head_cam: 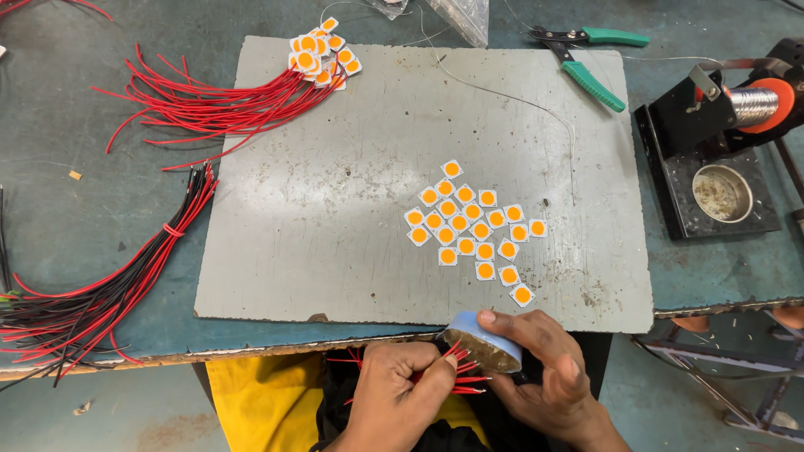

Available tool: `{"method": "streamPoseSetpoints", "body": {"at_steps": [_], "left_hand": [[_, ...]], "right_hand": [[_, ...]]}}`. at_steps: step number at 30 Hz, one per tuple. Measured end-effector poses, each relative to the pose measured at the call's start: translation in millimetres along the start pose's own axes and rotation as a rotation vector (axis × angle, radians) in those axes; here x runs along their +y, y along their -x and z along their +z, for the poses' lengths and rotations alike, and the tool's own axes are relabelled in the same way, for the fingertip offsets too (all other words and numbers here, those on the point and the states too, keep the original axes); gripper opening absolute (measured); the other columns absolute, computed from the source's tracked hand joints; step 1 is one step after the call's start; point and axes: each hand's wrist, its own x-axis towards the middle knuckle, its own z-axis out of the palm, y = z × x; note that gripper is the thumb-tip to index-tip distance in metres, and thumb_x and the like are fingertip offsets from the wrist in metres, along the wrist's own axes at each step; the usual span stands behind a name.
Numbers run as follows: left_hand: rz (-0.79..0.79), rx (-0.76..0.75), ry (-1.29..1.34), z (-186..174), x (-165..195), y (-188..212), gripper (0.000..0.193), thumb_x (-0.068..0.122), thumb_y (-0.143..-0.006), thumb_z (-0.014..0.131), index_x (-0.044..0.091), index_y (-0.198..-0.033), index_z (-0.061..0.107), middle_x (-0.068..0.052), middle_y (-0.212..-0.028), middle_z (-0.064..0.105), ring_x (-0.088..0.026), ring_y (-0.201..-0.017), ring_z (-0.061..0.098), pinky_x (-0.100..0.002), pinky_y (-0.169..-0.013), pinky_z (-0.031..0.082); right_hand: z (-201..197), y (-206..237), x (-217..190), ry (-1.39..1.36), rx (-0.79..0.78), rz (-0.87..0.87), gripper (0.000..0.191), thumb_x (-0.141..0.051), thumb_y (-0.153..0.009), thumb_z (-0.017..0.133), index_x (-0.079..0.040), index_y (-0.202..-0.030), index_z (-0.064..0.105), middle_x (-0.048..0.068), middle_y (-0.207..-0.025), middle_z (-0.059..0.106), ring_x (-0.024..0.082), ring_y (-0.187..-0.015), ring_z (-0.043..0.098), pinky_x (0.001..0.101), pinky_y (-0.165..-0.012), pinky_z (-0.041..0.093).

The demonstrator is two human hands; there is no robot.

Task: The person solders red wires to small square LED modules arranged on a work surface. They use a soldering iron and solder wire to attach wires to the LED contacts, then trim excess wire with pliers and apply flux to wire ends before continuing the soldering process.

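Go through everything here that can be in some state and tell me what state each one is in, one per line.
Left hand: closed around a bunch of short red wires.
Right hand: gripping a small blue tin, tilted toward the wires.
Loose LED chips: lying flat, unwired, on the grey board.
Wired LED chips: piled, red leads attached.
Green-handled cutters: handles apart.
Solder spool: mounted on its stand.

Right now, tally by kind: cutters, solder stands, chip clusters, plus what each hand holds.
Green-handled cutters: 1
Solder spool stand: 1
Chip clusters: 2 (loose cluster, wired cluster)
Blue tin, in right hand: 1
Red wire bunch, in left hand: 1
Total: 6
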Motion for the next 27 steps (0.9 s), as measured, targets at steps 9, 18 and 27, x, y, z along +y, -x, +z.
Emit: {"method": "streamPoseSetpoints", "body": {"at_steps": [9, 18, 27], "left_hand": [[0.009, -0.003, 0.01, 0, 0, 0, 0.036, 0.01, -0.086, 0.068, -0.002, -0.059, 0.047, -0.002, -0.049, 0.037, -0.008, -0.049, 0.032, -0.033, -0.045, 0.029], [0.009, 0.015, 0.013, -1, -5, 1, 0.037, 0.008, -0.086, 0.069, -0.001, -0.057, 0.048, 0.0, -0.048, 0.038, -0.006, -0.049, 0.033, -0.032, -0.044, 0.028], [0.006, 0.027, 0.018, -2, -8, 3, 0.042, 0.008, -0.083, 0.072, 0.0, -0.055, 0.043, 0.0, -0.048, 0.035, -0.005, -0.048, 0.03, -0.031, -0.043, 0.026]], "right_hand": [[1, -3, -1, 0.038, 0.004, -0.002, 0.136, 0.002, -0.073, 0.087, -0.04, -0.16, -0.01, 0.013, -0.125, 0.068, 0.022, -0.08, 0.073, 0.0345, -0.068, 0.058], [-1, -1, 2, 0.034, 0.035, 0.027, 0.135, 0.003, -0.071, 0.086, -0.038, -0.16, -0.007, 0.015, -0.124, 0.066, 0.025, -0.083, 0.074, 0.0358, -0.069, 0.058], [-2, 6, 2, -0.002, 0.057, 0.063, 0.134, 0.005, -0.071, 0.084, -0.038, -0.159, -0.007, 0.017, -0.125, 0.066, 0.027, -0.086, 0.074, 0.0368, -0.072, 0.06]]}}
